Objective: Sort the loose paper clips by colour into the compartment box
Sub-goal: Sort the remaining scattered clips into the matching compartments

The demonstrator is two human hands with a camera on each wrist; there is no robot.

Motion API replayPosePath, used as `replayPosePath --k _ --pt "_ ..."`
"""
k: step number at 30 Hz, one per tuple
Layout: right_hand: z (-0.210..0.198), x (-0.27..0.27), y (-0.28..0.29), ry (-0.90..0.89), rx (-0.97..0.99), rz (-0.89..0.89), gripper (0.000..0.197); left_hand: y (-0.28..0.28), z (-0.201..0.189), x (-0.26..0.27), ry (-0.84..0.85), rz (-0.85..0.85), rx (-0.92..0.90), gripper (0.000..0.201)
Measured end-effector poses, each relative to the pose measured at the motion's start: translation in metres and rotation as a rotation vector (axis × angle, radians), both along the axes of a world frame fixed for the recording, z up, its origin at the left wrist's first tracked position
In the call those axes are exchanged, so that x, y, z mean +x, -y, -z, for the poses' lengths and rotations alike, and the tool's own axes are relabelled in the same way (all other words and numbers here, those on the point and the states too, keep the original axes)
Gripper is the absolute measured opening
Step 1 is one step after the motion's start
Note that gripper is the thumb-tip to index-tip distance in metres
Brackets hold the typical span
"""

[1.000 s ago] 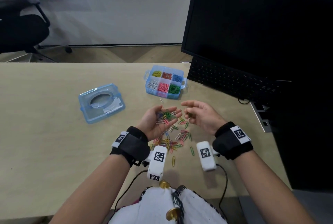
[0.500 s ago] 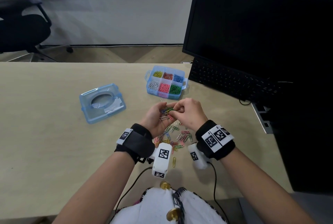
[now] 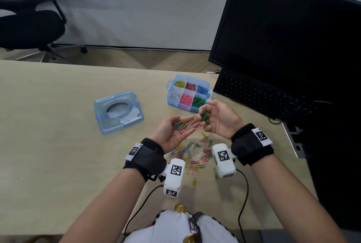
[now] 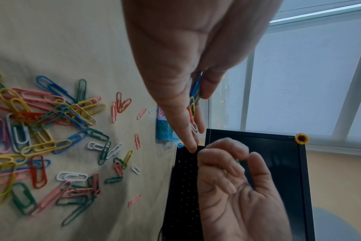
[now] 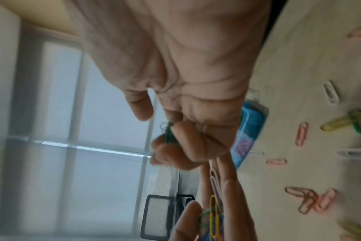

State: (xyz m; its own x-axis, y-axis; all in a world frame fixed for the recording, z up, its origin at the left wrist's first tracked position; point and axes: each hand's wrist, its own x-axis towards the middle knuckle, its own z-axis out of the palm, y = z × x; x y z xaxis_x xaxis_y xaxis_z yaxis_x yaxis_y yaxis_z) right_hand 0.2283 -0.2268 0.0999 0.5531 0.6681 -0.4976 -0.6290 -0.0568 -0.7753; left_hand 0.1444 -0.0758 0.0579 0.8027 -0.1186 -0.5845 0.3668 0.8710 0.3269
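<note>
You are partway through. The clear blue plastic six-compartment box [image 3: 189, 92] sits in the upper middle of the head view with yellow, orange, blue, white, pink and green clips already separated, one colour per cell. A scattered pile of loose mixed-colour paper clips [image 3: 195, 153] lies on the pale wooden surface [image 3: 58, 135] in the lower middle, between your wrists, so plenty is left to sort.

Your left hand [image 3: 172, 132] is palm up at centre frame, fingers loosely cupped under a small mixed bunch of clips [image 3: 183, 127], carrying rather than squeezing them. Your right hand [image 3: 216, 118], just to its right and below the box's green cell, has its fingertips curled and pinched on a few green paper clips [image 3: 205, 115]. The two hands nearly touch at the fingertips.

The box's clear blue lid [image 3: 118, 111] lies apart, left of centre.
</note>
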Motion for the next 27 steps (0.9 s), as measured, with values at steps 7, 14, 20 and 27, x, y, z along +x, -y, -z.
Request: replayPosePath --k 7,14,20,27 --pt "0.021 0.041 -0.028 -0.015 -0.463 0.134 0.032 -0.018 0.009 0.001 -0.052 -0.052 0.002 0.043" --pt "0.01 0.089 -0.066 0.13 -0.557 0.291 0.018 -0.021 0.008 0.003 -0.053 -0.039 -0.002 0.042" --pt "0.007 0.1 -0.057 0.138 -0.57 0.23 0.049 -0.021 0.007 0.005 -0.049 -0.012 0.005 0.042" --pt "-0.025 0.034 -0.038 0.776 -0.585 -0.157 0.02 -0.019 -0.001 0.01 0.01 0.031 0.027 0.046"
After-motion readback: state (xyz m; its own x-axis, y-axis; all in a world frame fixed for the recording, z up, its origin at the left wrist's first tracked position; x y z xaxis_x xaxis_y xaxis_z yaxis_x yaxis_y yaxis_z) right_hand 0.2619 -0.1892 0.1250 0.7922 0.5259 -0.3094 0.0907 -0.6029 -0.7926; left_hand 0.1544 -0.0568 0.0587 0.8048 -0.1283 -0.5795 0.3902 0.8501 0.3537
